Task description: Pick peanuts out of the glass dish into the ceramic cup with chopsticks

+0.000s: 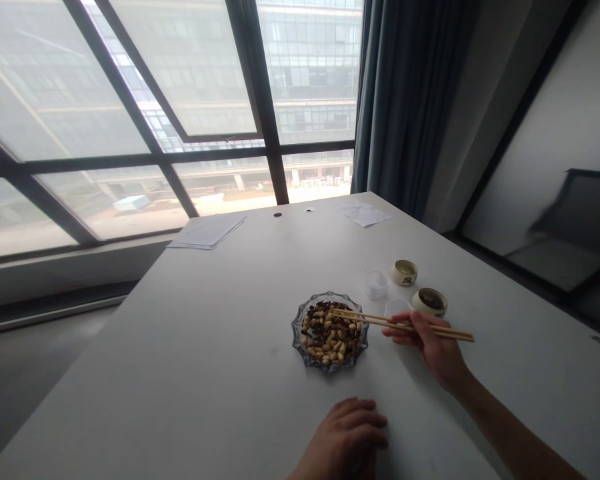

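Note:
My right hand [433, 347] is closed round a pair of wooden chopsticks [400, 325], whose tips reach over the upper part of a scalloped glass dish [298, 343]. In the dish lies a mix of pale nut-like pieces [333, 343] and dark, thin pieces [320, 311] too small to name surely. Whether the tips pinch one of them cannot be told. My left hand [345, 437] rests on the white table nearer to me, below the dish, its fingers loosely bent and holding nothing visible. Beside the right hand stands a small clear plastic container [397, 307], partly hidden by the fingers.
Another clear container [377, 285] and two cream cups, one farther [404, 274] and one nearer [430, 304] with dark contents, stand right of the dish. Paper sheets [207, 231] and crumpled paper [365, 215] lie at the table's far end, before windows and a blue curtain [400, 100].

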Tool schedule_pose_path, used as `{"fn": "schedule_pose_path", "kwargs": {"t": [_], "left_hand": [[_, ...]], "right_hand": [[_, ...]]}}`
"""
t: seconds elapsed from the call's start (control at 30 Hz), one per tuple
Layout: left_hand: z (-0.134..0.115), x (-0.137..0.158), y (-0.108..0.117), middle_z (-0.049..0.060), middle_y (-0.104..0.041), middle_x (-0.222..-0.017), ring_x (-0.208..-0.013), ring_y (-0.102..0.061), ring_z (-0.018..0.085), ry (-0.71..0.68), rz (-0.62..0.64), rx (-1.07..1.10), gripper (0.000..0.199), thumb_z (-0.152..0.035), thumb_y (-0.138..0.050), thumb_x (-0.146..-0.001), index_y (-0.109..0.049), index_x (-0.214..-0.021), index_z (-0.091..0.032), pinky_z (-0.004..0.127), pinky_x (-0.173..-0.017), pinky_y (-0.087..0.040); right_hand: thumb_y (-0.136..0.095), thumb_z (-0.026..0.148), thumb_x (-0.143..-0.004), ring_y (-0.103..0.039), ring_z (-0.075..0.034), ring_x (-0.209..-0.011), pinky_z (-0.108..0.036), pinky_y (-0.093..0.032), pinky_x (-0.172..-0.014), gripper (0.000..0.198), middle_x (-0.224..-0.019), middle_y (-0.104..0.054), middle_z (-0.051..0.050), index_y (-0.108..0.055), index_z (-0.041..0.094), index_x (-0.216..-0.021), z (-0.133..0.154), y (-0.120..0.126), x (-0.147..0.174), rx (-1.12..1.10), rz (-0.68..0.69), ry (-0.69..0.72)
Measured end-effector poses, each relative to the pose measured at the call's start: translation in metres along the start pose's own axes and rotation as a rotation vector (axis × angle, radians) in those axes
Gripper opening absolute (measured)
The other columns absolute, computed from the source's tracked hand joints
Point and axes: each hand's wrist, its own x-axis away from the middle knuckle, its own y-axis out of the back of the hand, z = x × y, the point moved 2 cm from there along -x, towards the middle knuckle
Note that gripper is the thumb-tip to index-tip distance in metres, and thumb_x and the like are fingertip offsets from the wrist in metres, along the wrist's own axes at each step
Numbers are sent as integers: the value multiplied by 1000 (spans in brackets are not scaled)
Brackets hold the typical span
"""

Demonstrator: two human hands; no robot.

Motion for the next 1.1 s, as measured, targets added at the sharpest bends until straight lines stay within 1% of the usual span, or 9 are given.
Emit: {"fn": "schedule_pose_path", "kwargs": {"t": [0.1,0.23,0.37,0.47,0.6,0.67,0.8,0.97,1.1], "left_hand": [[0,0,0,2,-77,-115,-118,-66,21,-16,-23,-16,31,-5,-58,-75,-67,-98,-24,32,-105,-45],[0,0,1,2,-77,-114,-118,-66,20,-22,-30,-21,31,-5,-58,-75,-66,-98,-24,31,-105,-45],[-2,-1,3,3,-77,-115,-118,-65,20,-31,-25,-15,31,-5,-57,-76,-66,-99,-24,31,-106,-45],[-1,0,3,3,-77,-114,-119,-65,20,-27,-26,-6,32,-5,-58,-74,-66,-99,-24,31,-106,-44],[0,1,1,2,-77,-114,-119,-65,21,-11,-21,9,36,-3,-59,-70,-66,-98,-24,31,-105,-45],[0,0,0,2,-77,-113,-117,-65,20,-14,-29,14,36,-3,-59,-70,-66,-98,-24,31,-105,-45],[-1,-1,0,2,-77,-112,-116,-66,20,-23,-49,17,35,-3,-58,-71,-66,-98,-24,31,-105,-44],[-2,0,0,3,-76,-114,-119,-64,20,2,4,15,39,-1,-59,-69,-65,-100,-24,32,-106,-44],[-3,-1,1,3,-76,-113,-119,-64,20,1,8,17,39,0,-58,-68,-64,-99,-24,31,-105,-44]], "right_hand": [[-63,58,-91,-79,-28,-72,-31,-65,-60,46,-77,-79,-13,-76,14,-90,2,2,-1,109,-31,55],[-63,58,-91,-76,-25,-60,-30,-63,-54,44,-70,-78,-11,-75,16,-86,11,-1,2,216,-60,121],[-62,59,-91,-74,-23,-54,-30,-62,-51,45,-64,-76,-10,-74,16,-84,19,-5,9,261,-120,106],[-64,61,-89,-75,-24,-56,-28,-62,-51,46,-65,-76,-10,-74,16,-81,20,-9,12,284,-124,76],[-66,62,-87,-78,-27,-65,-29,-64,-54,48,-72,-78,-12,-75,15,-81,12,-10,11,289,-54,22],[-65,63,-87,-78,-28,-68,-31,-64,-55,49,-75,-79,-13,-76,15,-83,8,-9,9,281,-38,10],[-64,63,-88,-78,-28,-67,-32,-65,-57,51,-75,-79,-13,-77,15,-83,3,-5,8,267,-61,24],[-64,64,-87,-78,-27,-63,-31,-65,-56,52,-71,-78,-13,-77,15,-81,1,-3,6,238,-101,16],[-66,66,-84,-77,-27,-62,-31,-65,-56,53,-70,-78,-14,-77,14,-79,-2,-4,2,193,-113,7]]}}
